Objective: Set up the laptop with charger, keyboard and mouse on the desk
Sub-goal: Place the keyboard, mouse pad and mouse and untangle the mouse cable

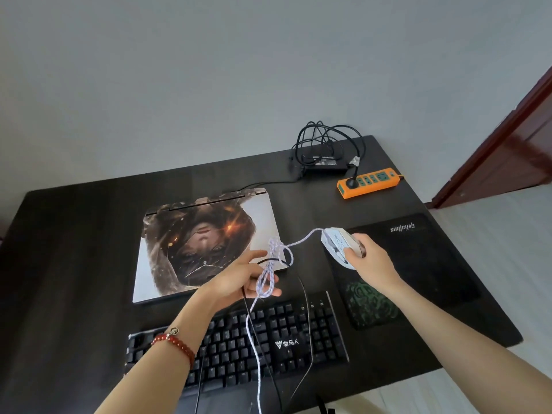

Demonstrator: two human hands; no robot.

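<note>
Tangles are the main risk: the mouse (340, 245) is held in the curled fingers of the right hand (370, 261) over the near edge of the mouse pad (418, 264), while its braided cable (268, 276) loops, knotted, across the left hand's (239, 279) loosely spread fingers above the closed laptop (206, 246). Pulling the two apart could tighten the knot. The slack trails over the keyboard (239, 345) and off the worktop (74, 264), where it may snag the black keyboard lead (307, 309).

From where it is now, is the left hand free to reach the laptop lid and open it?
Probably not yet. The left hand hovers right by the closed laptop, but the mouse cable is looped over its fingers; it would need to shed that first.
</note>
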